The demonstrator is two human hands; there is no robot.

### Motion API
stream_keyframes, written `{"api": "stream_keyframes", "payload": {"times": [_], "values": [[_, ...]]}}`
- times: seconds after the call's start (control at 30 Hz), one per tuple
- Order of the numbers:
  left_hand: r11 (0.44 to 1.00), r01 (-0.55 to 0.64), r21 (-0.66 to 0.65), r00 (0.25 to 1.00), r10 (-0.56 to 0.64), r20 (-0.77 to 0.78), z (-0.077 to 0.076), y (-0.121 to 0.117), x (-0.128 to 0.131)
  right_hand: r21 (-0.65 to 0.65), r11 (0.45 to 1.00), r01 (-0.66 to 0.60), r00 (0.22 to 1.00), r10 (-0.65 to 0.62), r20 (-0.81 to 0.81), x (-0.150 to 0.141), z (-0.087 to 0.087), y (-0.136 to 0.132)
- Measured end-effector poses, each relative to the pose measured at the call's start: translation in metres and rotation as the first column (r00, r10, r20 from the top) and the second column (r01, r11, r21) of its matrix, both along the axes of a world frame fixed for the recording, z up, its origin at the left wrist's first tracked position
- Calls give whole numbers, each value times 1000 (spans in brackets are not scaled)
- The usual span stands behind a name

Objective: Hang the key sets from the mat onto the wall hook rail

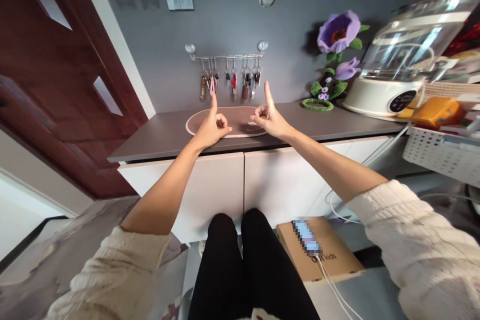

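Observation:
My left hand [213, 127] is raised over the counter with the index finger pointing up, the thumb out to the side and the other fingers curled. Nothing is in it. Opposite it, my right hand [270, 117] also points its index finger upward, the rest of its fingers bent in, and it too holds nothing. Between and behind the hands lies an oval brown mat [236, 119] with a pale edge. Several bunches of keys [234, 81] hang from a clear wall rail [227, 57] beyond the fingertips; neither hand visibly touches them.
On the right of the counter [157, 132] stand a purple flower ornament [339, 35] and a clear-topped appliance [390, 70]. A white perforated basket [438, 152] sits beside them. Below, a phone [306, 236] with cables lies on a cardboard box [300, 265]. A dark red door [63, 75] is at left.

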State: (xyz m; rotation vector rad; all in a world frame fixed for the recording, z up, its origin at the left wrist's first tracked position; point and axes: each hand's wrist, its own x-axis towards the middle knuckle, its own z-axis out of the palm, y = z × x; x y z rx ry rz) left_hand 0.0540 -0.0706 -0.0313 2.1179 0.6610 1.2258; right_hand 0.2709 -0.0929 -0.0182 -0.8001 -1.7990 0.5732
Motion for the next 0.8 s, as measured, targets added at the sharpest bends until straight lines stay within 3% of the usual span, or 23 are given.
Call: {"api": "stream_keyframes", "payload": {"times": [0.33,0.47,0.53,0.6,0.7,0.8], "values": [[1000,-1,-30,999,2,38,15,12,4,97,995,22,998,-28,63,0,16,12],[994,-107,-29,990,109,85,20,36,4,86,991,107,990,-114,86,6,26,34],[976,-218,-24,973,219,75,22,54,2,50,980,193,977,-197,87,13,32,49],[929,-369,-29,928,370,49,25,73,-4,-14,949,315,947,-313,77,21,36,66],[817,-575,-39,818,575,-14,31,103,-14,-182,855,486,869,-496,-8,37,40,100],[713,-692,-109,720,692,-49,36,137,-21,-263,776,574,780,-616,-113,51,40,139]]}}
